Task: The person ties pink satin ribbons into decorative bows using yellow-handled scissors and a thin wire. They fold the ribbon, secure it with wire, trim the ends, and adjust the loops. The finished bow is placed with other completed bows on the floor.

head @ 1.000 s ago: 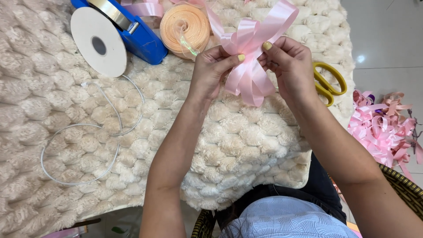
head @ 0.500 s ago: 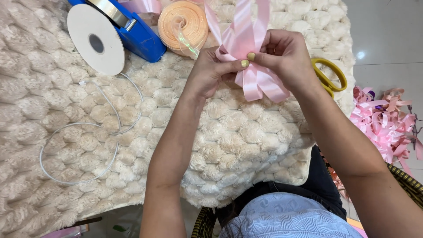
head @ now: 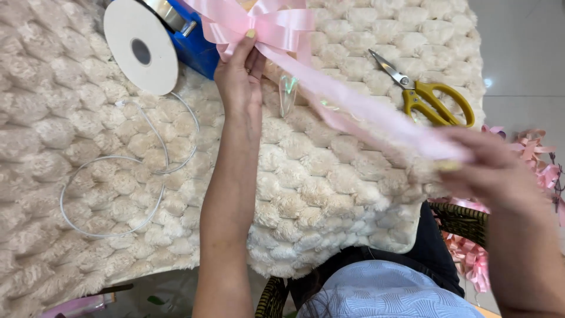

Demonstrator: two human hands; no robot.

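Note:
My left hand [head: 240,73] pinches the middle of a pink ribbon bow [head: 268,23] near the top of the fluffy cream blanket [head: 329,194]. A long pink ribbon tail [head: 359,112] runs from the bow down to the right. My right hand [head: 491,174], blurred by motion, grips the end of that tail and holds it taut. A small piece of clear tape [head: 287,94] hangs under the bow.
Yellow-handled scissors [head: 432,97] lie at the upper right of the blanket. A white ribbon spool [head: 140,47] and a blue tape dispenser [head: 191,38] stand at the upper left. A thin clear cord [head: 118,194] loops on the left. Finished pink bows [head: 538,159] lie on the floor, right.
Both hands were together on the bow. My right hand has since swept down and right, drawing a ribbon tail out; the yellow scissors are uncovered.

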